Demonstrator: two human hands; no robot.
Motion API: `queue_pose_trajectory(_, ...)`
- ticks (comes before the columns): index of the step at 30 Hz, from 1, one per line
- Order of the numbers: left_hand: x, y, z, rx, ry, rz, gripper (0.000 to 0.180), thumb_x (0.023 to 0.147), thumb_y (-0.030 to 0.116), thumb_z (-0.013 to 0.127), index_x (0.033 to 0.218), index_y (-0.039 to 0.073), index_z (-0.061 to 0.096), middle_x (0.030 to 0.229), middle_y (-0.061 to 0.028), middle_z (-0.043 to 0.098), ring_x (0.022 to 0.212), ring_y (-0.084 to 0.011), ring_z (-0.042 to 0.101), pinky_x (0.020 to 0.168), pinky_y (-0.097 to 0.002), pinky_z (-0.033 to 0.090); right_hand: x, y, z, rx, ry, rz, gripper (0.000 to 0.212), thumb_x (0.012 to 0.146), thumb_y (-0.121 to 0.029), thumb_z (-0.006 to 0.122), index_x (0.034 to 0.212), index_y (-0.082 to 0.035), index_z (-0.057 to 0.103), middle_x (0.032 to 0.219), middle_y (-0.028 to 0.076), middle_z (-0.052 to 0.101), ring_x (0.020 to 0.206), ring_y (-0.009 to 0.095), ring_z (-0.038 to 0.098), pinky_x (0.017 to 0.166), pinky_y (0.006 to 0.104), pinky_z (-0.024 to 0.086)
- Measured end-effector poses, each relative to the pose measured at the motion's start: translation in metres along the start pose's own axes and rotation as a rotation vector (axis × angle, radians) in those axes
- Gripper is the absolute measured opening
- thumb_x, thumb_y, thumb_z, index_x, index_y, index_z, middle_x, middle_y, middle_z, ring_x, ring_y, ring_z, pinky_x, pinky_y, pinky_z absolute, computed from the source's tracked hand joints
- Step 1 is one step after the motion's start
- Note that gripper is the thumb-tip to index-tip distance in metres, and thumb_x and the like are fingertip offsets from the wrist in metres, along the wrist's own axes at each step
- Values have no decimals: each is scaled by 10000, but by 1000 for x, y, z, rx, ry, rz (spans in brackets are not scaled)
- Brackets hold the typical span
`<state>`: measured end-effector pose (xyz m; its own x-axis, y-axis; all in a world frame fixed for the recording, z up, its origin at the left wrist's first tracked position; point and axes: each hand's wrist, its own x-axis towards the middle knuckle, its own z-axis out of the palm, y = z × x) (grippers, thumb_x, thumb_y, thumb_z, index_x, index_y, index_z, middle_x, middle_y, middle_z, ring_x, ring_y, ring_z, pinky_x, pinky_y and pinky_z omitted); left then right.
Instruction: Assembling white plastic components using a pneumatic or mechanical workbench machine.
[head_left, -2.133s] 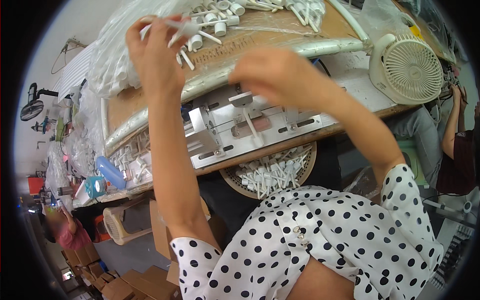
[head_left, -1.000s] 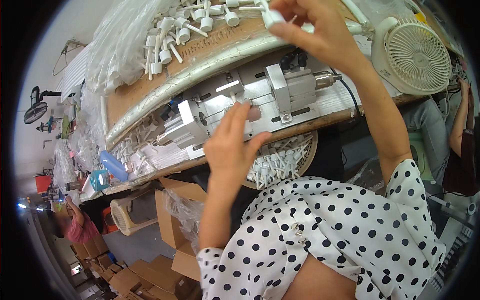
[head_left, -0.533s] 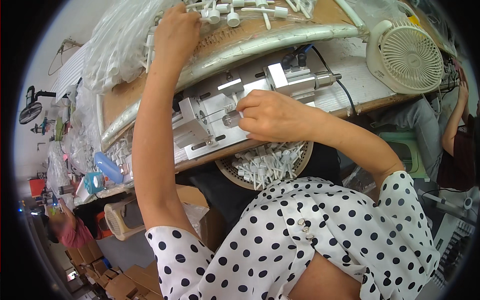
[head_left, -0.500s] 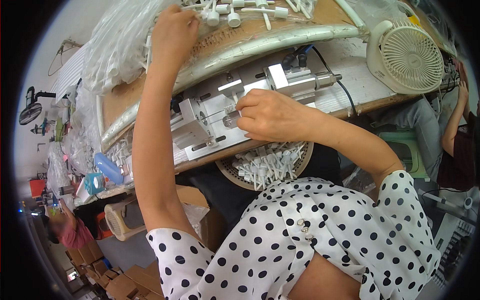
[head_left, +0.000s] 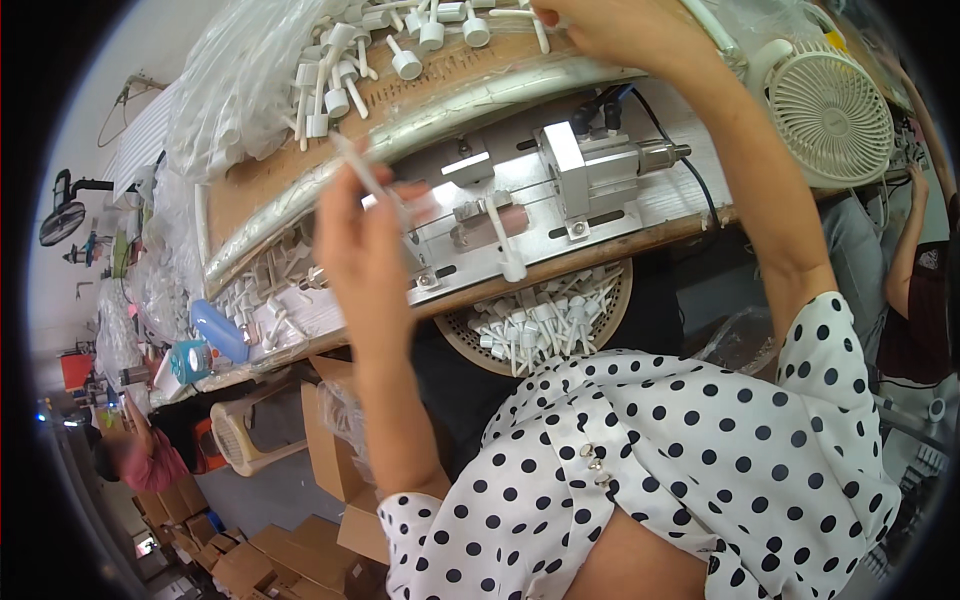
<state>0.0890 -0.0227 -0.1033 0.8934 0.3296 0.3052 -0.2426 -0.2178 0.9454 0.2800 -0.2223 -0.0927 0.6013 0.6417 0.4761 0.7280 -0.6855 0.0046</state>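
Observation:
My left hand (head_left: 362,235), blurred by motion, is closed around a white stemmed cap (head_left: 365,170) above the left end of a metal fixture (head_left: 520,205). Another white stemmed cap (head_left: 503,240) lies slantwise across the fixture's middle, over a pinkish see-through cylinder (head_left: 480,228); neither hand touches it. At the top edge my right hand (head_left: 615,25) is over the raised brown board (head_left: 480,78), fingers curled at the edge of a pile of white stemmed caps (head_left: 405,58). The upper frame edge cuts off part of those fingers, hiding what they grip.
Below the bench edge a round basket (head_left: 445,325) holds many white stemmed caps. A padded clear rim (head_left: 450,105) borders the board. To the right stands a white fan (head_left: 828,115); plastic bags (head_left: 225,110) and a blue bottle (head_left: 218,330) are leftward. Another person sits far right.
My left hand came back from the pile toward the fixture, carrying a white stemmed cap. My right hand left the fixture for the pile, and a stemmed cap now lies uncovered across the fixture.

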Motion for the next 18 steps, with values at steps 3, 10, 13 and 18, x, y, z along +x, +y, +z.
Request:
queue_pose_trajectory(3,-48,-38,17,271,37,219,237,794,11,583,1026,-19,544,970,-141,529,782,-244,613,644,-311,530,-15,12,-12,18,-170,52,158,777,-113,567,901,-18,586,834,148,583,774,274,575,683,337,449)
queue_pose_trajectory(10,-59,-69,34,729,21,512,272,733,89,694,962,-25,603,1051,-143,568,859,-229,594,538,-235,479,-39,-27,-31,581,89,-30,150,775,-98,575,906,-28,597,840,134,596,783,288,576,708,328,448)
queue_pose_trajectory(13,-59,-64,43,702,-49,410,291,715,90,703,938,-54,585,1056,-191,557,861,-320,602,706,-336,503,-54,-27,-29,584,153,-53,189,740,-135,632,902,-42,605,778,97,591,717,243,564,648,313,446)
queue_pose_trajectory(18,-52,-73,36,748,-24,577,320,689,140,732,918,-34,591,1004,-174,586,850,-300,607,685,-328,508,-75,-44,-28,695,201,-49,287,708,-240,716,893,-48,607,707,62,569,599,162,529,545,269,425)
